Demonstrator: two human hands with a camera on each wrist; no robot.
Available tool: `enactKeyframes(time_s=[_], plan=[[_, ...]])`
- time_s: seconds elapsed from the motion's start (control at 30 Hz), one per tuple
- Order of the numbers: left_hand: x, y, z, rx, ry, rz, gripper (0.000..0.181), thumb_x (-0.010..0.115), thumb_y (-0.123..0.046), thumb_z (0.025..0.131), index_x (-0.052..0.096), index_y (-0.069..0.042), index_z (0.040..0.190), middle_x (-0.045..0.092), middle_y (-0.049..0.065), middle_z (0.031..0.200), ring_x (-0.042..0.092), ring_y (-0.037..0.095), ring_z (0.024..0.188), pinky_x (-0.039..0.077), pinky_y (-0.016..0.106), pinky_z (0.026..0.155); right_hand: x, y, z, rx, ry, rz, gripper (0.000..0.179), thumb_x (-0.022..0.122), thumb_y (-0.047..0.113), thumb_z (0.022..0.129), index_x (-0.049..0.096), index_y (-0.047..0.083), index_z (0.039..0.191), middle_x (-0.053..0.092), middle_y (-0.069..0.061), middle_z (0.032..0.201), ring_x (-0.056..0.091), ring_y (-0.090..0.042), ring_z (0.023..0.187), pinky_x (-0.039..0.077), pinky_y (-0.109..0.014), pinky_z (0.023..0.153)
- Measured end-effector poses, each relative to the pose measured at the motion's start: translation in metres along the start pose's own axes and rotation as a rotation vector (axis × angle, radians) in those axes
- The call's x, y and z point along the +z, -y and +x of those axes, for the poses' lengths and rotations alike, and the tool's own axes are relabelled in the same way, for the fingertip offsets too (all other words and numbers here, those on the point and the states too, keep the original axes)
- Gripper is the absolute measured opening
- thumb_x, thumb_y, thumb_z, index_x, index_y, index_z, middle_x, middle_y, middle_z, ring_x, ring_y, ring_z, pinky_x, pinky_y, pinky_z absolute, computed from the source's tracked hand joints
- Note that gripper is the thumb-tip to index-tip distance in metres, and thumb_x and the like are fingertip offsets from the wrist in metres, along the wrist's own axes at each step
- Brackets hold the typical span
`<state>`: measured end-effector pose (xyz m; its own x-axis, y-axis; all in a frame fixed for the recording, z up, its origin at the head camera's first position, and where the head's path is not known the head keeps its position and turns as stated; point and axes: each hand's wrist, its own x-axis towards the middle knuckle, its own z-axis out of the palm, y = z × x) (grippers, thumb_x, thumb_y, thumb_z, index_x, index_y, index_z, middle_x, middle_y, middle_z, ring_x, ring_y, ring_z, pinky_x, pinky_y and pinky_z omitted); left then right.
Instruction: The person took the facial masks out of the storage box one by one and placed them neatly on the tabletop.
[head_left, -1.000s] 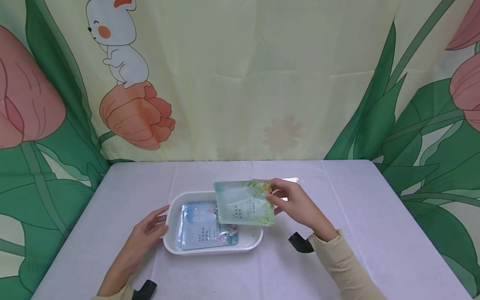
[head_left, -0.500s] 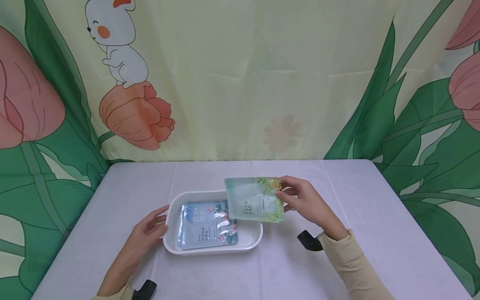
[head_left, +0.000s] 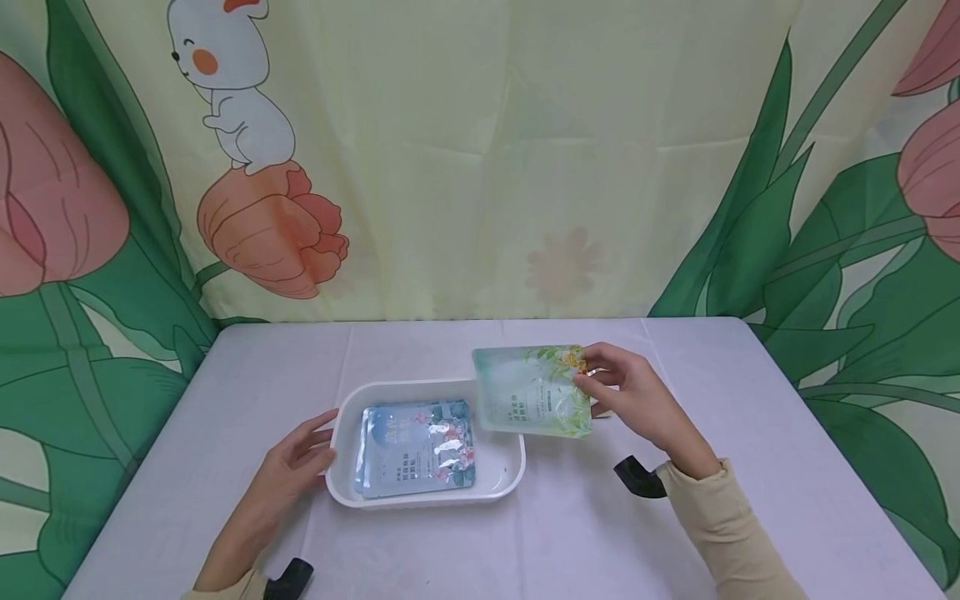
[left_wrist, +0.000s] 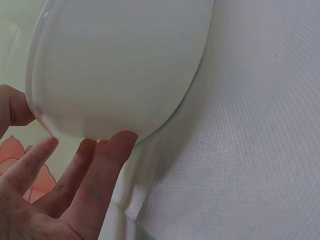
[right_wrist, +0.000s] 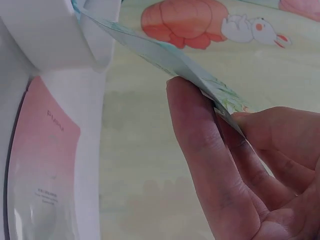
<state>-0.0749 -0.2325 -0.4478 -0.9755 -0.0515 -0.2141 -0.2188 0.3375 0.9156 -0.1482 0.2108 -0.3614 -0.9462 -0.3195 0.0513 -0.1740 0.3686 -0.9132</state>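
Note:
My right hand [head_left: 633, 396] pinches the right edge of a pale green sheet mask packet [head_left: 525, 396], thumb on the printed front and fingers behind. Held above the tray's far right corner, the packet overlaps its rim in the head view. In the right wrist view it is nearly edge-on. The white tray [head_left: 352, 492] holds blue floral sheet mask packets [head_left: 405, 454], stacked slightly out of line. At the tray's left end, my left hand [head_left: 292, 462] touches the outer wall with spread, fairly straight fingers; the left wrist view shows these fingertips [left_wrist: 127, 137] against the wall.
A pink-and-white packet [right_wrist: 45, 165] lies on the table beside the tray, mostly hidden in the head view behind the green packet and right hand. White cloth covers the table [head_left: 480, 558]. A printed curtain [head_left: 465, 158] hangs beyond its far edge.
My right hand has carried the green packet rightward and slightly away, uncovering more of the blue packets. The pink-and-white packet has become hidden behind it. My left hand and the tray stay put.

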Motion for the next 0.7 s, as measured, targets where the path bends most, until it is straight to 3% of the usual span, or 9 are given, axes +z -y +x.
enactKeyframes(time_s=[0.7], plan=[[0.000, 0.000, 0.002, -0.010, -0.005, 0.007, 0.059, 0.064, -0.031, 0.097, 0.040, -0.024, 0.151, 0.053, 0.016, 0.144, 0.057, 0.034, 0.128, 0.057, 0.039, 0.092, -0.031, 0.000, -0.011, 0.038, -0.085, -0.121, 0.038, 0.066, 0.008, 0.095, 0.051, -0.005, 0.127, 0.063, -0.025, 0.116, 0.068, -0.007, 0.087, 0.060, -0.031, 0.064]])
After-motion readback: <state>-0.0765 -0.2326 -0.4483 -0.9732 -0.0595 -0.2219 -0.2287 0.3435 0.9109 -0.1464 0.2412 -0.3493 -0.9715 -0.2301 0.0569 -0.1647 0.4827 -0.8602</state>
